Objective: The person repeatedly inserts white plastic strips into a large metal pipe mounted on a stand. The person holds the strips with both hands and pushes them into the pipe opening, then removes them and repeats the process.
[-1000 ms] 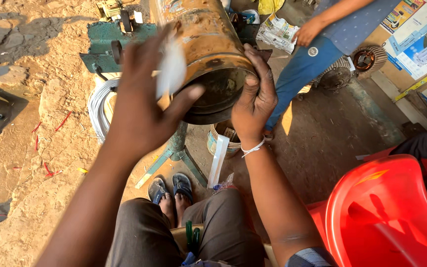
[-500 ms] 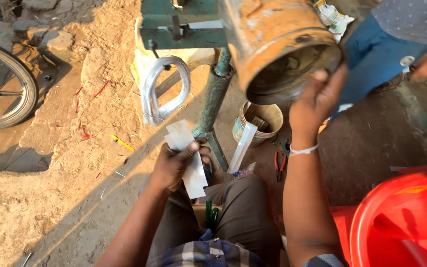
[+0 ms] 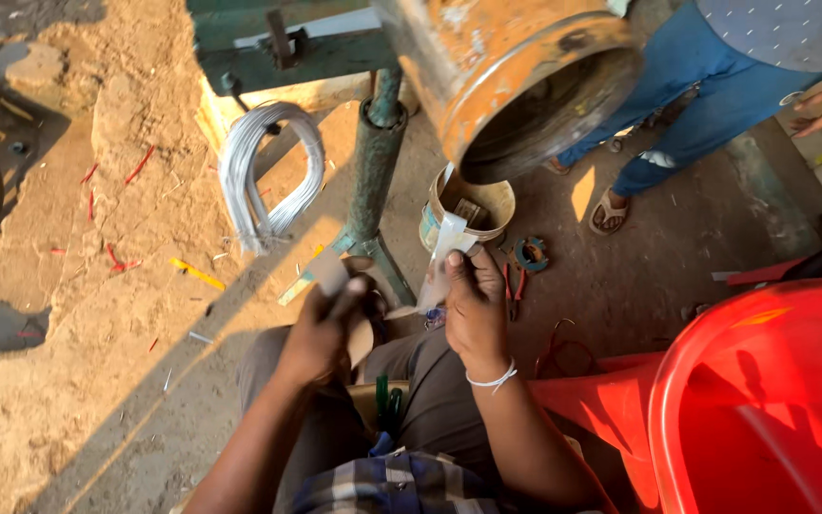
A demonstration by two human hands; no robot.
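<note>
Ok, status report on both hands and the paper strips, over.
Left hand closed on a grey strip. Right hand pinching a white strip. Rusty drum overhead, small bucket just beyond; nothing between the hands.

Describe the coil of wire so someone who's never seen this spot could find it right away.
Start at the big rusty orange drum on the green metal stand. Left of the stand's post, a bundle of silvery wire hangs in long loops over the sandy ground. It is the only shiny grey looped thing there; the red scraps and yellow piece near it are small and lie flat.
</note>
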